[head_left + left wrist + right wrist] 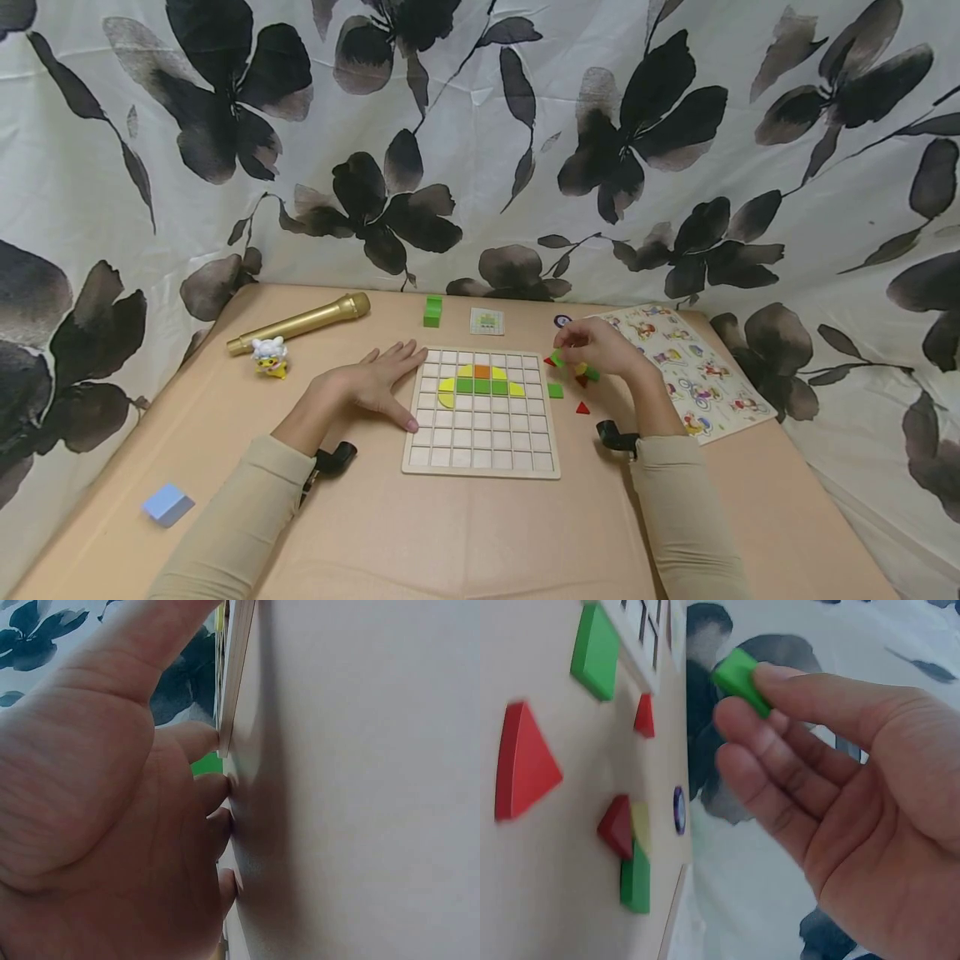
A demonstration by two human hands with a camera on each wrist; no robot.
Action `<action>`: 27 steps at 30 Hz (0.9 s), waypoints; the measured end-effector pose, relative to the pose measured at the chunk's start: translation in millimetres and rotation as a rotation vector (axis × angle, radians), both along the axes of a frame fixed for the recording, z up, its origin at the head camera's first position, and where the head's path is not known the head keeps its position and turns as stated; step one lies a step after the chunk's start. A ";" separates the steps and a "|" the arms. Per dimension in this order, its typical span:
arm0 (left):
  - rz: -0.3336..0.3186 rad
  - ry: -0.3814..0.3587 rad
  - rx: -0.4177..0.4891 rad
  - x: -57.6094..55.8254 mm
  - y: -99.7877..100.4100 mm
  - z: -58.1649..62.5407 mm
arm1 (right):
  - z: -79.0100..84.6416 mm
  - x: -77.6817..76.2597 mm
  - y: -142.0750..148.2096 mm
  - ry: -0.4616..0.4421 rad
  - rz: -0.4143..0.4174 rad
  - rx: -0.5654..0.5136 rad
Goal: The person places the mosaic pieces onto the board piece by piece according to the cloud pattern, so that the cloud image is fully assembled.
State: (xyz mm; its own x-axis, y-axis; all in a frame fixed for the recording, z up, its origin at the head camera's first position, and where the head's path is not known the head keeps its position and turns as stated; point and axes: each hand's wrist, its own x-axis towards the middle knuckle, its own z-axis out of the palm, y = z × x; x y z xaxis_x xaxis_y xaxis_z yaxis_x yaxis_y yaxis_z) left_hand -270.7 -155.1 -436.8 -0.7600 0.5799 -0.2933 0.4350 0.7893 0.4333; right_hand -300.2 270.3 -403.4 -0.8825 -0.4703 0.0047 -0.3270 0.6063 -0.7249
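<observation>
My right hand point(600, 348) pinches a green block point(739, 676) between thumb and fingers, raised off the table just right of the white grid board point(480, 458). Yellow, green and orange pieces fill several squares in the board's upper half. At the board's left edge, my left hand point(375, 385) lies with fingers spread, the thumb and a fingertip touching the frame. Below the right hand are loose pieces: a red triangle point(582, 408), a green square point(555, 390), and a dark red piece point(616, 827) beside yellow and green ones.
A small patterned card point(487, 322) and a green block stack point(432, 312) stand behind the board. To the left are a gold microphone point(300, 325), a toy figure point(270, 358) and a blue block point(167, 505). An illustrated sheet point(720, 400) and a round disc point(562, 321) lie right.
</observation>
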 end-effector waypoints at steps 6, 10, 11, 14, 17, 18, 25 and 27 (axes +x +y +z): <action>-0.002 0.006 -0.005 -0.3 0.0 -0.3 | 6.0 4.6 -21.0 0.047 0.046 -0.058; -0.002 0.006 -0.003 -0.5 0.1 -0.4 | 8.4 9.5 -37.7 0.067 0.057 -0.065; -0.001 0.006 -0.004 -0.6 0.1 -0.4 | 8.2 10.3 -41.4 0.087 0.055 -0.059; -0.001 0.007 -0.004 -0.9 0.1 -0.3 | 7.8 13.2 -52.6 0.134 0.056 -0.034; -0.002 0.002 -0.001 -1.0 0.4 0.0 | 4.3 15.5 -65.3 0.143 0.083 -0.013; -0.003 0.002 0.001 -0.9 0.6 0.0 | 3.2 16.8 -70.0 0.133 0.101 -0.011; -0.008 0.002 0.002 0.4 -0.6 0.8 | -7.9 23.8 -104.3 0.112 0.223 -0.001; -0.007 0.001 -0.001 1.0 -0.8 1.0 | -10.6 26.5 -112.2 0.110 0.244 0.010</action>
State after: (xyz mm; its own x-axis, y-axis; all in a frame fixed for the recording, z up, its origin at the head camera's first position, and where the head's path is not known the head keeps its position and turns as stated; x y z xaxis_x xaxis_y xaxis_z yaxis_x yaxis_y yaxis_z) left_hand -269.7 -155.8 -435.8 -0.7562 0.5853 -0.2927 0.4413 0.7864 0.4323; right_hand -273.7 158.1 -414.0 -0.7378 -0.6693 0.0881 -0.5405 0.5074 -0.6711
